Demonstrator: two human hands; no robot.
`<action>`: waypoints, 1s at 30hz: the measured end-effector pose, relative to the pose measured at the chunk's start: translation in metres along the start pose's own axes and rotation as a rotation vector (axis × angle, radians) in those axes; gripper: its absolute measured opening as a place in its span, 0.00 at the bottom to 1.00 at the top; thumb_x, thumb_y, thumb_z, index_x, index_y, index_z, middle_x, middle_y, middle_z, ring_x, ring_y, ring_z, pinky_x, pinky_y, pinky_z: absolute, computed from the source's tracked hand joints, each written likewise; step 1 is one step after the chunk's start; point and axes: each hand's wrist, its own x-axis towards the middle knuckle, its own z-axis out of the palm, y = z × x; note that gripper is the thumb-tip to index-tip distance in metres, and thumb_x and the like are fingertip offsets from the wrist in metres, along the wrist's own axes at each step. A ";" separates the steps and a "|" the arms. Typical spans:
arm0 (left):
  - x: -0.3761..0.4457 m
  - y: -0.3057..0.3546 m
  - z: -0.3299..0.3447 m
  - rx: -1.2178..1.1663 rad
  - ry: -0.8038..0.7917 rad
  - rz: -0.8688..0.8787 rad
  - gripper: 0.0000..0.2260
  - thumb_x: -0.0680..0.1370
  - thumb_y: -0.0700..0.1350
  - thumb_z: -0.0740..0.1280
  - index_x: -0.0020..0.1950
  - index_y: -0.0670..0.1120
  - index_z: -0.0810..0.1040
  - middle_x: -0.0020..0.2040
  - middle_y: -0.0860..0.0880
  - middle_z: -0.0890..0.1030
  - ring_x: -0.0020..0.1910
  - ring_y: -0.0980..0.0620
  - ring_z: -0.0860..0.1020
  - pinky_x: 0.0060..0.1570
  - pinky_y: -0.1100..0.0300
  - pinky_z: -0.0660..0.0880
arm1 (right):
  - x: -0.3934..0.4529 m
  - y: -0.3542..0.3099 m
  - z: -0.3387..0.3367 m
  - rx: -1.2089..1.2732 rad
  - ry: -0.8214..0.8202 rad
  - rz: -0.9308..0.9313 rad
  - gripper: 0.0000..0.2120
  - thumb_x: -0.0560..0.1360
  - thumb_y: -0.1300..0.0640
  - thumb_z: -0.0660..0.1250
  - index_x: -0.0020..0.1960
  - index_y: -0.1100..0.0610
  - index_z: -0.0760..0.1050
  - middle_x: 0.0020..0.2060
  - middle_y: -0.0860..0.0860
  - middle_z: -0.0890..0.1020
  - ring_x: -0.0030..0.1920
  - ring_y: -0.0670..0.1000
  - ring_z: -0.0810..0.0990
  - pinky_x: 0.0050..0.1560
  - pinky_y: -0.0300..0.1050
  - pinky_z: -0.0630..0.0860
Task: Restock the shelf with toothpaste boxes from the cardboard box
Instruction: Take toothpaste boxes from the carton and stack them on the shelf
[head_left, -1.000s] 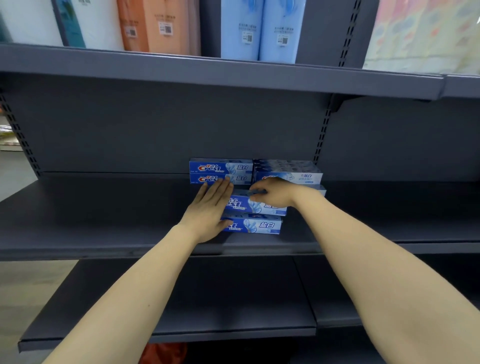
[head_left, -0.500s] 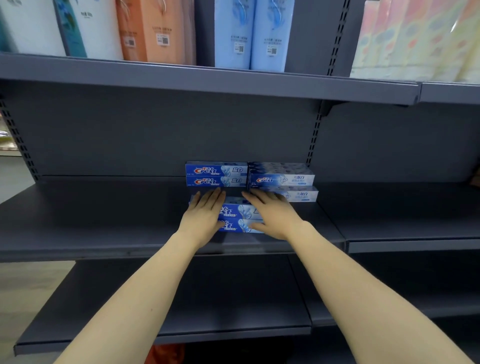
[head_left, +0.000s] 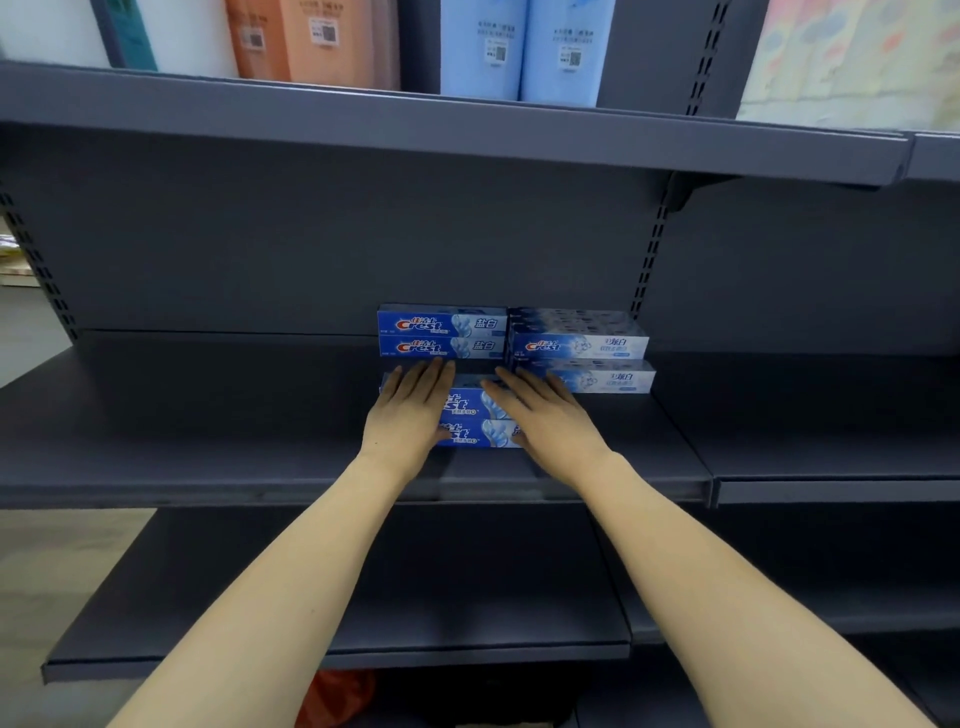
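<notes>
The dark shelf (head_left: 208, 415) is bare toward nine o'clock and three o'clock, but toothpaste boxes (head_left: 441, 335) and the back wall (head_left: 311, 249) block twelve o'clock.

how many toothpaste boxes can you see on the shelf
6: two dark blue stacked at the back, two pale stacked beside them, two dark blue in front under both hands. More may hide behind.

Shop aisle: grey metal shelf (head_left: 208, 467) units, slotted uprights (head_left: 649, 260), toothpaste boxes (head_left: 441, 335), labelled packs (head_left: 306, 41) above.
</notes>
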 end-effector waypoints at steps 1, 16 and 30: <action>0.001 -0.002 0.004 -0.017 -0.012 -0.009 0.39 0.73 0.50 0.72 0.77 0.42 0.55 0.75 0.45 0.63 0.74 0.46 0.61 0.74 0.52 0.49 | 0.003 -0.001 0.001 0.010 0.000 -0.004 0.39 0.63 0.62 0.78 0.71 0.55 0.68 0.68 0.56 0.72 0.67 0.60 0.72 0.68 0.60 0.64; 0.031 -0.040 0.026 0.041 -0.019 -0.080 0.36 0.79 0.51 0.62 0.78 0.43 0.43 0.78 0.46 0.50 0.77 0.48 0.50 0.74 0.53 0.39 | 0.066 0.003 0.036 0.075 0.052 -0.056 0.35 0.78 0.66 0.61 0.78 0.50 0.48 0.77 0.52 0.52 0.77 0.55 0.50 0.71 0.46 0.35; 0.082 -0.058 0.048 0.020 -0.051 -0.065 0.35 0.79 0.50 0.63 0.78 0.43 0.44 0.78 0.46 0.48 0.77 0.48 0.47 0.68 0.55 0.32 | 0.113 0.019 0.063 -0.021 0.153 -0.010 0.46 0.48 0.67 0.83 0.65 0.57 0.75 0.61 0.57 0.79 0.59 0.58 0.80 0.59 0.59 0.72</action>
